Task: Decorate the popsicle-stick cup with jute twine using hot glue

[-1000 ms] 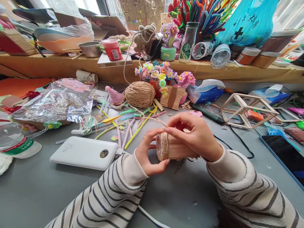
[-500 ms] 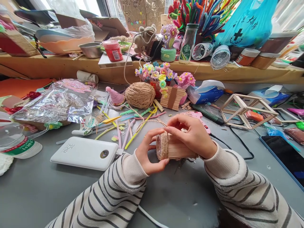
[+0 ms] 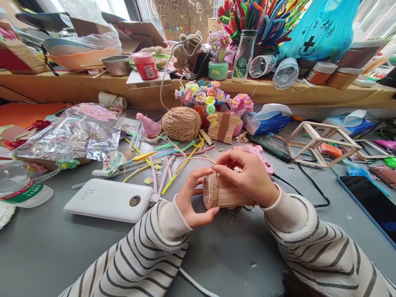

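A cylinder clad in wooden craft sticks (image 3: 232, 196) lies on its side between my hands, a clear round end facing left. Several turns of jute twine (image 3: 212, 194) circle that left end. My left hand (image 3: 198, 194) grips the wrapped end, fingers above and thumb below. My right hand (image 3: 247, 175) is closed over the top of the sticks, its thumb near the twine by my left fingertips. From there, a loose strand runs back to the twine ball (image 3: 181, 123). What the right fingertips press on is partly hidden.
Just behind my right hand lies a pink glue gun (image 3: 261, 156) with a black cable. A white power bank (image 3: 109, 200) is on the left, a phone (image 3: 369, 206) on the right. Farther back stand a stick frame (image 3: 321, 144), tissue packs and pipe-cleaner flowers (image 3: 204, 97).
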`<control>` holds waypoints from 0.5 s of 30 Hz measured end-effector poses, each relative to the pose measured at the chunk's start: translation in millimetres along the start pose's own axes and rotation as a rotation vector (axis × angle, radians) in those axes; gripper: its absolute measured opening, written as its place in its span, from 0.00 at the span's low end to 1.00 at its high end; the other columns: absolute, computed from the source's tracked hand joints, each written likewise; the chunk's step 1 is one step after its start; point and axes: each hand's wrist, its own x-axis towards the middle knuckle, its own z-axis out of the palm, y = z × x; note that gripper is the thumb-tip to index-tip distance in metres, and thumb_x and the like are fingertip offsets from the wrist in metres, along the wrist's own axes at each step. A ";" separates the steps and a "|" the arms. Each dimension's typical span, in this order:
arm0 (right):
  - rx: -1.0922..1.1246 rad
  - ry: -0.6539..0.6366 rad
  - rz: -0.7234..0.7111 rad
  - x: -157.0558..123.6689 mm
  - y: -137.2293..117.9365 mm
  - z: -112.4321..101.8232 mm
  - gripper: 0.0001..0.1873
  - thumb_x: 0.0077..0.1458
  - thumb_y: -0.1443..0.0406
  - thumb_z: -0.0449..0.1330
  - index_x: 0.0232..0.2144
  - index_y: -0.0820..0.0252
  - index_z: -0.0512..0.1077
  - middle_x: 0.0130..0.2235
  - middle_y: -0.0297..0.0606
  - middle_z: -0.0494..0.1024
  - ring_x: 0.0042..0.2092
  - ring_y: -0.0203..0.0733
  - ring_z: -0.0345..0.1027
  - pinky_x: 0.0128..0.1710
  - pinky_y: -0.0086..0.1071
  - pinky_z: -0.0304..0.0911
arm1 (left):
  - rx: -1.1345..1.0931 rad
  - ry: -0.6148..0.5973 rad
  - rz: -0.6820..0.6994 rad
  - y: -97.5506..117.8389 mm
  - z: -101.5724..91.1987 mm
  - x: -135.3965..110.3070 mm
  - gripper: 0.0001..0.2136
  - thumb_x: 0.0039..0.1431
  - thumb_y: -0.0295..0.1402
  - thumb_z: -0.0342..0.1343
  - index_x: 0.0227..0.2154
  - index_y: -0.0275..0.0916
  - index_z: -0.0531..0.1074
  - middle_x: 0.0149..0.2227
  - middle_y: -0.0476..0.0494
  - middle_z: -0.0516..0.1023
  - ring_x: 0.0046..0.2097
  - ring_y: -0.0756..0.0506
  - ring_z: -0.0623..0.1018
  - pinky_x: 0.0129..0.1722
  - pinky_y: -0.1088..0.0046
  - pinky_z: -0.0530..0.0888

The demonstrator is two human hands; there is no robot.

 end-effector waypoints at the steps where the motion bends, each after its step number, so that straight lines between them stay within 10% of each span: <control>1: 0.000 0.001 -0.001 0.0 0.1 0.1 0.05 0.50 0.66 0.60 0.25 0.62 0.71 0.26 0.32 0.75 0.28 0.31 0.65 0.28 0.25 0.60 | -0.001 -0.002 0.003 -0.2 0.1 0.0 0.34 0.40 0.25 0.59 0.51 0.52 0.56 0.54 0.44 0.58 0.51 0.40 0.69 0.41 0.68 0.73; 15: -0.114 0.025 -0.059 0.2 0.2 -0.2 0.04 0.50 0.66 0.60 0.25 0.62 0.71 0.29 0.34 0.76 0.33 0.34 0.68 0.36 0.28 0.62 | 0.016 0.002 -0.054 3.5 -1.1 1.6 0.34 0.40 0.27 0.60 0.51 0.52 0.56 0.54 0.45 0.58 0.50 0.41 0.70 0.43 0.66 0.73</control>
